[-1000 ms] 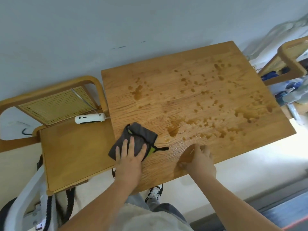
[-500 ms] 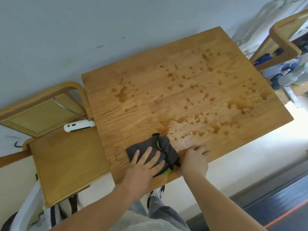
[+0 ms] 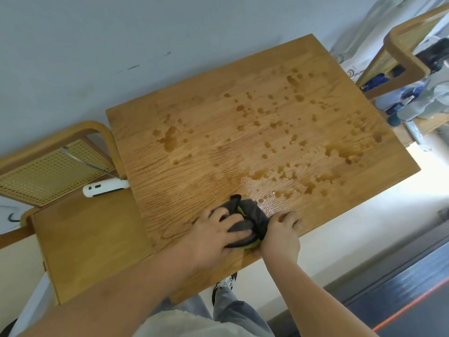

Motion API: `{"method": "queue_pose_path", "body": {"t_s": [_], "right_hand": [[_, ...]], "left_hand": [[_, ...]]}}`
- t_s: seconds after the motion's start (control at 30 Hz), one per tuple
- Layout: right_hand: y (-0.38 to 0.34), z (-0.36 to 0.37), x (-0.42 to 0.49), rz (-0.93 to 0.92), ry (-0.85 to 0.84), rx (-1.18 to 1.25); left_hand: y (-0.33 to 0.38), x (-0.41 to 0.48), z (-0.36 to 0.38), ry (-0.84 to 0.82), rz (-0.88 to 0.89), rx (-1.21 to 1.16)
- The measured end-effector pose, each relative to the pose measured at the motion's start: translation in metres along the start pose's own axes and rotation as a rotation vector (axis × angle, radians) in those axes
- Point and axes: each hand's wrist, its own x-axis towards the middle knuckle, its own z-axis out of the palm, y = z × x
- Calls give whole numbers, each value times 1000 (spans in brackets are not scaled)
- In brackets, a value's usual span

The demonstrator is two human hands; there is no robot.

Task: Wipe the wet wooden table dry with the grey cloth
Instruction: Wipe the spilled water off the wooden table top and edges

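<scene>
The wooden table has water drops and small puddles across its middle and right side, and a wet sheen close to my hands. The grey cloth, with a yellow-green edge, lies bunched near the table's front edge. My left hand lies on top of it, its spread fingers bent into the fabric and gripping it. Just to the cloth's right, my right hand rests on the table with its fingers on the wet wood, its inner side touching the cloth.
A wooden chair with a cane back stands against the table's left side, and a white handheld device lies on its seat. A second chair and a pile of clutter are at the right. My legs and a shoe are below the front edge.
My left hand slid the cloth rightward along the front edge until it bunched against my right hand. The right hand stayed almost still.
</scene>
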Motion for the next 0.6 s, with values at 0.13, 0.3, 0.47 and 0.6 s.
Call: {"method": "queue_pose_path", "body": {"t_s": [0.13,0.3,0.47,0.6], "right_hand": [[-3,-7,0,-9,-65,30],[-1,-8,-3,-5,-45,16],[-1,-10,-3,-13,-59,28],[-2,-11,-4,-8,-68,42]], "left_hand": [[-40,25,-19,65,-427,-100],[11,28,-13,65,-473,-99],[-36,19,-11,-41,-93,54],[-30,29,-16,127,-640,-149]]}}
